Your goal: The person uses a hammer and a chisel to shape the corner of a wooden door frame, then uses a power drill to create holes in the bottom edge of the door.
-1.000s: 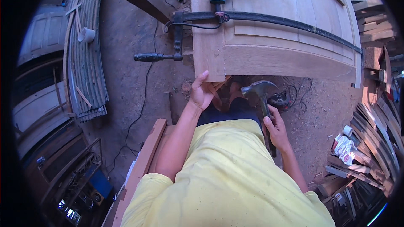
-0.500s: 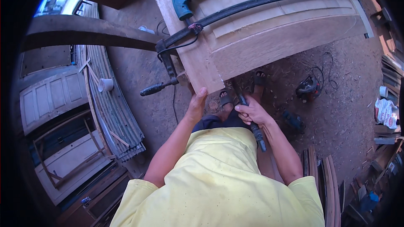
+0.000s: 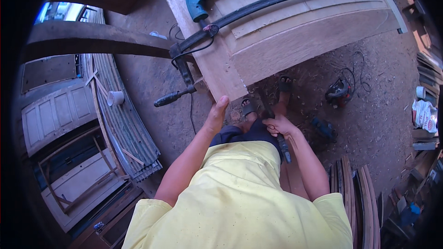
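A pale wooden panelled door [image 3: 265, 64] lies raised in front of me. My left hand [image 3: 216, 116] is at its near corner, thumb against the edge and the other fingers mostly hidden. Across the door runs a long black bar clamp [image 3: 277, 0], its screw handle [image 3: 173, 97] sticking out past the left edge. My right hand [image 3: 281, 127] is closed round a dark bar with a ridged handle-like end [image 3: 285, 150], held upright beside my thigh. Its far part goes under the door, so I cannot tell its full shape. A teal power drill [image 3: 197, 0] lies on the door.
A corded circular saw [image 3: 339, 93] and another teal power tool [image 3: 324, 129] sit on the dirt floor at right. Corrugated sheets [image 3: 131, 129], a white bucket [image 3: 115, 98] and old doors [image 3: 60, 113] stand at left. Timber strips [image 3: 364, 203] are stacked near right.
The bar in my right hand has shifted slightly, its near end now a little higher and turned. My left hand stays at the door corner. The view has tilted slightly.
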Demonstrator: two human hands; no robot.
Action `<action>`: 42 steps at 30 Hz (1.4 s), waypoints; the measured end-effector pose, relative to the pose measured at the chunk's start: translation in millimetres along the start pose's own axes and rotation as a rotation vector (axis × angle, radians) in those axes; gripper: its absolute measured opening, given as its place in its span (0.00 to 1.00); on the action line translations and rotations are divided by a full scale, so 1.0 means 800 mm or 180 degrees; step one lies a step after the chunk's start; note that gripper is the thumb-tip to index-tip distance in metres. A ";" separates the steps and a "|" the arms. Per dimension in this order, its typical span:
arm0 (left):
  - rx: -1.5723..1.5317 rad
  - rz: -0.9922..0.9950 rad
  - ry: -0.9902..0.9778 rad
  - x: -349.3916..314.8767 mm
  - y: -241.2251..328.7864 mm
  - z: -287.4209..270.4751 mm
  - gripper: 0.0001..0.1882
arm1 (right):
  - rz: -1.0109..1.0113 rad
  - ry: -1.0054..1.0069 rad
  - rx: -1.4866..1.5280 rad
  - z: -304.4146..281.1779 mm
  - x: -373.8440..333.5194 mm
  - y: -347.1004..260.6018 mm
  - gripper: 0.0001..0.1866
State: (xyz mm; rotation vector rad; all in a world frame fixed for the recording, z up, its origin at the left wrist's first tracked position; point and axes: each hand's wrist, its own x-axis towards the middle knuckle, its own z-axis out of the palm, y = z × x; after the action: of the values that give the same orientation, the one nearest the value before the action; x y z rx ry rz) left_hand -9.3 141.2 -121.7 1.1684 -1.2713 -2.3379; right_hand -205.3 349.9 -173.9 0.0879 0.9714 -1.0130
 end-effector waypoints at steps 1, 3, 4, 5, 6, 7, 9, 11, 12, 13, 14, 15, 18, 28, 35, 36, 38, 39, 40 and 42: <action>0.0044 0.0056 -0.0041 0.006 0.004 -0.007 0.46 | 0.0334 0.0144 0.0610 -0.009 0.017 0.000 0.06; 0.0128 0.0068 -0.0248 0.013 0.005 -0.003 0.46 | 0.0571 0.0610 0.1206 -0.046 0.076 0.045 0.09; 0.0104 0.0016 -0.0243 0.011 -0.002 -0.002 0.46 | 0.0283 0.0206 0.0711 -0.018 0.048 0.022 0.09; 0.0066 -0.0003 -0.0213 0.005 0.003 0.004 0.45 | -0.0061 -0.0147 0.0246 0.017 0.009 -0.009 0.08; 0.0062 -0.0001 -0.0160 0.003 0.011 0.002 0.45 | -0.0452 -0.0438 -0.0132 0.058 -0.035 -0.045 0.08; 0.0110 -0.0090 -0.0149 -0.008 0.008 -0.005 0.46 | -0.0378 -0.0823 0.0323 0.055 -0.045 -0.045 0.10; 0.0174 -0.0101 -0.0152 -0.004 0.013 -0.006 0.47 | -0.0459 -0.0223 -0.0166 0.035 -0.031 0.005 0.10; 0.0582 -0.0404 0.0010 -0.011 0.052 0.019 0.43 | -0.0596 0.0347 -0.0405 0.001 -0.022 0.023 0.10; 0.0794 -0.0587 0.0118 -0.023 0.067 0.023 0.42 | -0.0623 0.0636 -0.0317 -0.004 -0.029 0.034 0.09; 0.1487 -0.0727 -0.0147 -0.019 0.056 -0.016 0.35 | -0.0747 0.1148 -0.0408 0.006 -0.043 0.041 0.08; 0.2303 -0.0823 -0.0206 -0.025 0.079 0.002 0.32 | -0.0879 0.1719 -0.0481 0.007 -0.060 0.047 0.08; 0.3113 -0.0904 -0.0241 -0.045 0.125 0.039 0.30 | -0.1036 0.2197 -0.0768 0.005 -0.078 0.048 0.08; 0.4430 0.0756 0.0042 -0.081 0.148 0.073 0.22 | -0.1876 0.3394 -0.1987 0.004 -0.132 0.036 0.13; 0.4775 0.3236 0.0256 -0.005 0.122 0.067 0.28 | -0.3355 0.4096 -0.3372 0.054 -0.207 -0.277 0.20; 0.4760 0.3093 0.0504 -0.002 0.113 0.076 0.26 | -0.2995 0.4066 -0.3900 0.038 -0.168 -0.438 0.19; 0.4921 0.3029 0.0613 -0.002 0.120 0.085 0.28 | -0.3081 0.4017 -0.3974 0.030 -0.157 -0.455 0.19; 0.5225 0.2876 0.0789 -0.010 0.133 0.110 0.30 | -0.3209 0.3940 -0.4124 0.016 -0.140 -0.480 0.19; 0.5218 0.2833 0.0906 -0.011 0.131 0.114 0.31 | -0.3032 0.3849 -0.4140 0.011 -0.131 -0.494 0.20; 0.5218 0.2787 0.0976 -0.010 0.128 0.114 0.31 | -0.3020 0.3873 -0.4240 0.005 -0.121 -0.506 0.20; 0.5203 0.2590 0.1193 -0.019 0.109 0.118 0.30 | -0.3024 0.3846 -0.4582 0.000 -0.103 -0.523 0.20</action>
State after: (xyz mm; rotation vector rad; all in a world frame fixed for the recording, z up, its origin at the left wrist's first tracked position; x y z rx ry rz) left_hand -82.9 154.6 -16.3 0.8597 -2.7242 -0.1876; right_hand -531.4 170.1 34.0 -1.1836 2.8147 -0.7688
